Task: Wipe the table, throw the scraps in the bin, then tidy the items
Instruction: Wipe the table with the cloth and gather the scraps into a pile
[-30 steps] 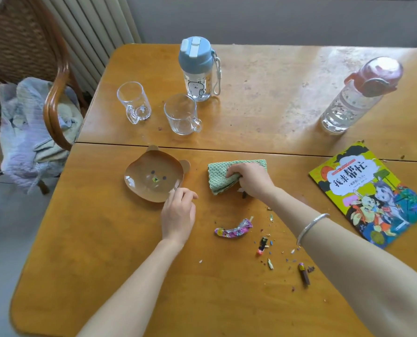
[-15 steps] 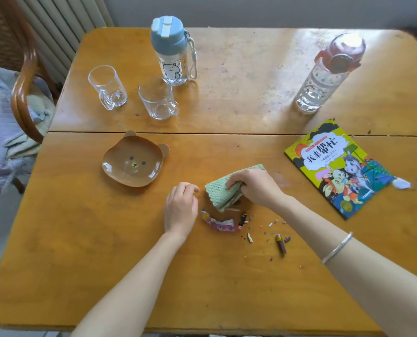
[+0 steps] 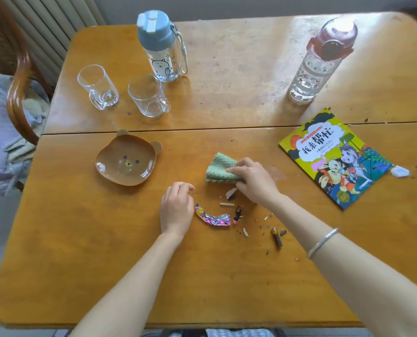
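There, at mid-frame, the green waffle-weave cloth (image 3: 218, 169) lies bunched on the glossy wooden bench (image 3: 226, 276), the right grip (image 3: 253, 181) curled over its right edge and pinching it. Just below, a crinkled foil wrapper (image 3: 213, 218) and small crumbly scraps (image 3: 276, 237) lie scattered. The left grip (image 3: 177, 210) rests beside the wrapper, fingers loosely bent, holding nothing. A bear-shaped brown plate (image 3: 126, 161) sits left of centre.
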A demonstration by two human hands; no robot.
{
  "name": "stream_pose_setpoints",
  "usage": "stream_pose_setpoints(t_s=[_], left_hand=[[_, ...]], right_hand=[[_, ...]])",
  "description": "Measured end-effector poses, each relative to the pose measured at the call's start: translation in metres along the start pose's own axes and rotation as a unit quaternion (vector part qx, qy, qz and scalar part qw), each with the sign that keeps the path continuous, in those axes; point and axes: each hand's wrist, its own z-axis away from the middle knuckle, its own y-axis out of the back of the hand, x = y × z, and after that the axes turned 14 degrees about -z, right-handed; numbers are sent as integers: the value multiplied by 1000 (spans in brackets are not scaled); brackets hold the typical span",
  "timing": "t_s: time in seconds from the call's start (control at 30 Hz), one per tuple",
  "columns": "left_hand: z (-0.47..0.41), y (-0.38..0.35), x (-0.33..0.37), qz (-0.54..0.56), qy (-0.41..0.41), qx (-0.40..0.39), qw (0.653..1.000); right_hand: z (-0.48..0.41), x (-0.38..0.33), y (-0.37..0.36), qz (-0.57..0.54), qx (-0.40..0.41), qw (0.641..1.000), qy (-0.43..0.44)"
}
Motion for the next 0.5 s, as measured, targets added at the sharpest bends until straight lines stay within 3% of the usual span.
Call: stream_pose_setpoints(t_s=[0.13,0.23,0.33,0.5], left_hand=[[2,1,2,9,14,-1,1000],[3,3,4,21,21,-2,1000],[6,3,4,27,33,-4,999],[16,2,3,37,43,-12,998]], right_hand=[[19,-13,-11,-3,-58,998,40],[16,-12,6,3,20,999,50],[10,5,34,-1,108,994,8],[18,31,30,1,109,991,-78]])
